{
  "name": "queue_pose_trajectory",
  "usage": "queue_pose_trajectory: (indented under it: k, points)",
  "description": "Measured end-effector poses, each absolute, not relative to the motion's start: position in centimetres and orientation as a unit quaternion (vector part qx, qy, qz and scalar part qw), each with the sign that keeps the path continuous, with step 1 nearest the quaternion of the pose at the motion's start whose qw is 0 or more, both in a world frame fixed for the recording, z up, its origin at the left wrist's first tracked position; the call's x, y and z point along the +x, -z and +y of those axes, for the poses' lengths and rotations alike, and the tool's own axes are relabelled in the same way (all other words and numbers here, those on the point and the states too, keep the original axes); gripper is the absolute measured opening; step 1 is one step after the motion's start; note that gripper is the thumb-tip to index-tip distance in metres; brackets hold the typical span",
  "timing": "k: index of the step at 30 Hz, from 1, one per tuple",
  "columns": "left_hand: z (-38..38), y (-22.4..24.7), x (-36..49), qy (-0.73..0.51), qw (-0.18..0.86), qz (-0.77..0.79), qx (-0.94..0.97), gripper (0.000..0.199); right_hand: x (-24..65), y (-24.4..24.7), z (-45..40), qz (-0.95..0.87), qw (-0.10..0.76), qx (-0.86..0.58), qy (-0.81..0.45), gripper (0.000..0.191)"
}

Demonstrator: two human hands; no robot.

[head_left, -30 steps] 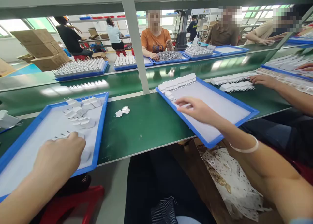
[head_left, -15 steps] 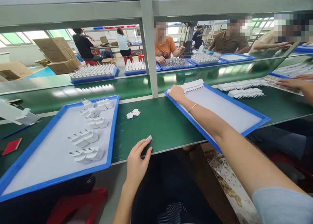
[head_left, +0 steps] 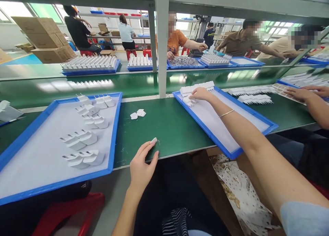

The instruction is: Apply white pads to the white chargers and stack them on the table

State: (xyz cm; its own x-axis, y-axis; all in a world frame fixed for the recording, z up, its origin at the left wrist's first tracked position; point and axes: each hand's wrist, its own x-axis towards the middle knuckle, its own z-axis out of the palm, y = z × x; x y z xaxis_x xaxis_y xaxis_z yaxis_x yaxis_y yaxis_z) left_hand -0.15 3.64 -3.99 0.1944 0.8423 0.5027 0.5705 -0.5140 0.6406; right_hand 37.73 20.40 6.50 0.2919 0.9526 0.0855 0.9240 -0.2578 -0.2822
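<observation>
My left hand (head_left: 142,167) rests at the front edge of the green bench with its thumb and fingers apart. A small white piece (head_left: 154,140) sits at its fingertips; whether it is worn or merely touched I cannot tell. Over the back left corner of the right blue-rimmed tray (head_left: 199,118), my right hand (head_left: 202,93) has its fingers closed on a white plug housing (head_left: 189,101) with metal pins. Behind it, a row of similar white plugs (head_left: 209,86) lines the tray's back edge. The fingers partly hide the held plug.
Several pronged white plugs (head_left: 87,138) lie in the left blue-rimmed tray (head_left: 117,126). Small white flat pieces (head_left: 138,114) lie between the trays. A metal post (head_left: 162,50) rises behind the bench. At right, a co-worker's hands (head_left: 295,93) are near more plugs (head_left: 254,99).
My right hand has moved slightly right from the tray's back left corner, and a plug now shows at its fingers, in front of the row. My left hand keeps its pose. The view has shifted.
</observation>
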Motion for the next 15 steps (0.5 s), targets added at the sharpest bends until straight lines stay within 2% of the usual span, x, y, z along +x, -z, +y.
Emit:
queue_pose_trajectory:
  k: [6, 11, 15]
  points:
    - [3.6, 3.6, -0.1, -0.419, 0.174, 0.473, 0.755, 0.026, 37.2, -5.0, 20.2, -0.584, 0.133, -0.783, -0.165, 0.044]
    - [3.4, 3.7, -0.1, -0.412, 0.179, 0.474, 0.757, 0.027, 36.0, -5.0, 20.3, -0.577, 0.13, -0.791, -0.157, 0.046]
    - [3.6, 3.7, -0.4, -0.407, 0.201, 0.477, 0.753, 0.027, 36.6, -5.4, 19.5, -0.583, 0.155, -0.786, -0.135, 0.039]
